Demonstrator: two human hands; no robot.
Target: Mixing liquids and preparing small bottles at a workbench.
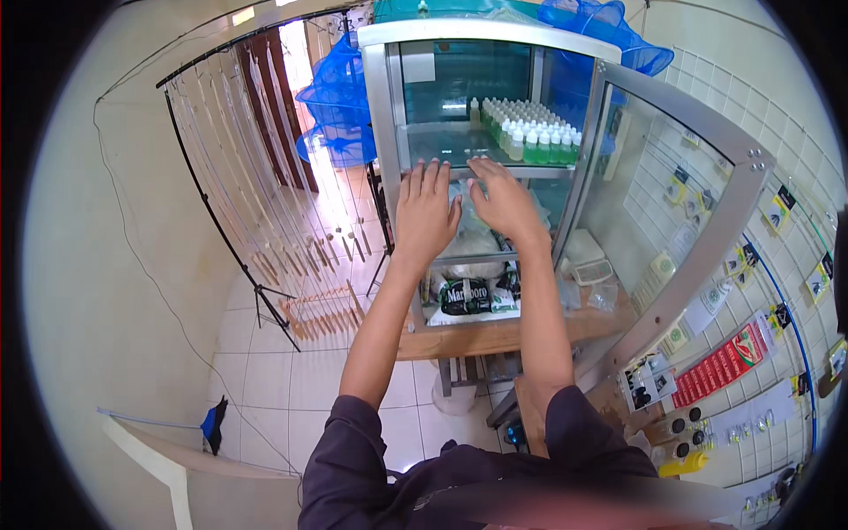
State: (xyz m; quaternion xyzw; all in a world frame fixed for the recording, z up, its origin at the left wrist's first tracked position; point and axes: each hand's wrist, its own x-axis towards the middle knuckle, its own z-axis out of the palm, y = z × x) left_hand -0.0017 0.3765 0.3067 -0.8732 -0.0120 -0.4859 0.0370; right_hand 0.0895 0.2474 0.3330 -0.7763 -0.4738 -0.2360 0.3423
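Both arms reach forward to a glass-fronted display cabinet (pixel 382 97) with a pale metal frame. My left hand (pixel 426 210) is open, its fingers stretched out at the front edge of the upper shelf (pixel 435 144). Just beside it, my right hand (pixel 508 201) is open too, fingers forward and thumb pointing toward the left hand. Neither holds anything that I can see. On the right part of that shelf, small dropper bottles (pixel 543 146) with white caps and green liquid stand in packed rows. Clear plastic bags (pixel 477 240) sit behind and below my hands, partly hidden.
The cabinet's glass door (pixel 667 190) stands swung out at the right. Packets hang on a white wire grid (pixel 777 291) beyond it. A black-and-white package (pixel 465 297) lies at the cabinet's bottom. Left, a black rack (pixel 209 205) carries hanging strings; blue netting (pixel 340 110) hangs nearby.
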